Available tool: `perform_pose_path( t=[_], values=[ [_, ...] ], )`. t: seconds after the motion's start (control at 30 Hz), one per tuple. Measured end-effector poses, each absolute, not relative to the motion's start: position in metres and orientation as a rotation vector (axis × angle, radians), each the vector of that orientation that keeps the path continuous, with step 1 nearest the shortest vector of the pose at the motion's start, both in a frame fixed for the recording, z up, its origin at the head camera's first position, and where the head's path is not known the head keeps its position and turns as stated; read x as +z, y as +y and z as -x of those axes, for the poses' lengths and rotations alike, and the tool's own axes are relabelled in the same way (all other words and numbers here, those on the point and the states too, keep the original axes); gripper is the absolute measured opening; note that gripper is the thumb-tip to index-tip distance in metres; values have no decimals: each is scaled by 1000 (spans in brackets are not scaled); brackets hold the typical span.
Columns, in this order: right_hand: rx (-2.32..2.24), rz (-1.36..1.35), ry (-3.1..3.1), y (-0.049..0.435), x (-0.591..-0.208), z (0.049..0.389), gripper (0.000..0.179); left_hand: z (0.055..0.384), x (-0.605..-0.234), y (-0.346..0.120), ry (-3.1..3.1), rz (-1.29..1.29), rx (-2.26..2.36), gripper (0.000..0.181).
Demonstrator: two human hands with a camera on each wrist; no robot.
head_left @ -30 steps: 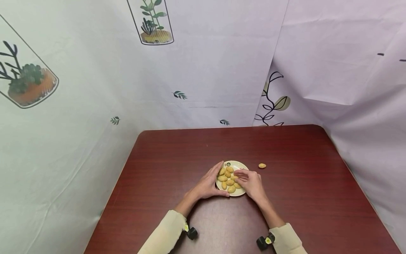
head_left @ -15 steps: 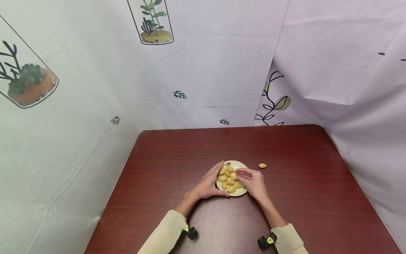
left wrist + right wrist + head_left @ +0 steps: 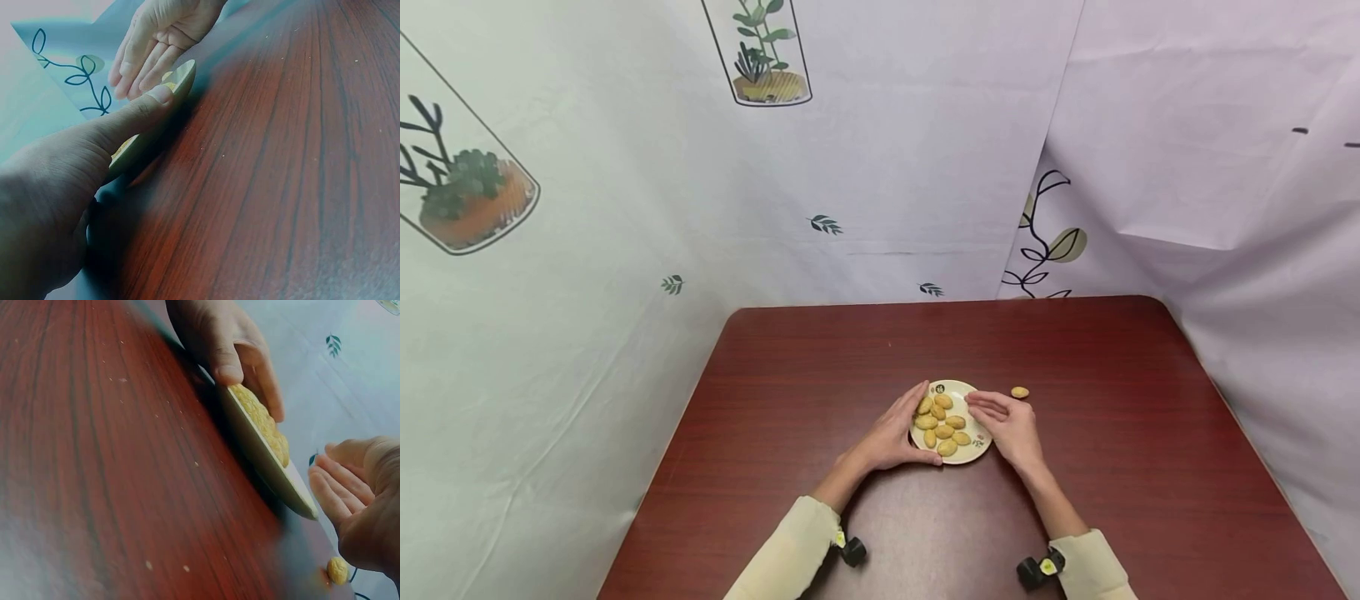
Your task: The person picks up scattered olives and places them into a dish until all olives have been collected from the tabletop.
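A small pale round plate (image 3: 953, 388) stands on the table, its printed rim partly covered by my left hand (image 3: 891, 433). That hand grips the left side of the plate: the thumb (image 3: 144, 112) lies on the near rim and the fingers reach round the far left edge. Several yellow, wrinkled, nut-like ovals (image 3: 944, 431) lie grouped on the plate, mostly toward its left. Over the right rim, my right hand (image 3: 1011, 429) hovers with its fingers together and slightly bent. Its palm shows nothing in it in the right wrist view, beside the plate's edge (image 3: 294, 494).
One more nut-like oval (image 3: 1020, 392) lies alone on the dark red wooden table (image 3: 820, 358), just beyond and right of my right hand. White cloth (image 3: 880, 167) with plant prints hangs behind and beside the table.
My right hand has drawn back from the ovals toward the plate's right rim, uncovering more of the plate. My left hand and the plate stay in place.
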State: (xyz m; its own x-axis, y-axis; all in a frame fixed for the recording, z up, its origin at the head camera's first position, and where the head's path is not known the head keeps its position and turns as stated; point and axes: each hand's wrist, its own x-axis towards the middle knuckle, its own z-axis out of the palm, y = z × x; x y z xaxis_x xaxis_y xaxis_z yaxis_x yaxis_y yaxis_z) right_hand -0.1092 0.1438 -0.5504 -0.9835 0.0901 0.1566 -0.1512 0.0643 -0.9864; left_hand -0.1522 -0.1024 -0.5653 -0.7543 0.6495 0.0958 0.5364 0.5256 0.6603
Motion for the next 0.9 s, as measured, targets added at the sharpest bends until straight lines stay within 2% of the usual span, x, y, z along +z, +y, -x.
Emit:
perform_pose_path(
  t=[0.5, 0.9],
  values=[
    [1996, -168, -2035, 174, -553, 117, 32, 152, -566, -103, 2586, -1008, 1045, 132],
    [1870, -99, -2085, 210, -549, 126, 39, 152, -565, -103, 2600, -1030, 1042, 133]
  ],
)
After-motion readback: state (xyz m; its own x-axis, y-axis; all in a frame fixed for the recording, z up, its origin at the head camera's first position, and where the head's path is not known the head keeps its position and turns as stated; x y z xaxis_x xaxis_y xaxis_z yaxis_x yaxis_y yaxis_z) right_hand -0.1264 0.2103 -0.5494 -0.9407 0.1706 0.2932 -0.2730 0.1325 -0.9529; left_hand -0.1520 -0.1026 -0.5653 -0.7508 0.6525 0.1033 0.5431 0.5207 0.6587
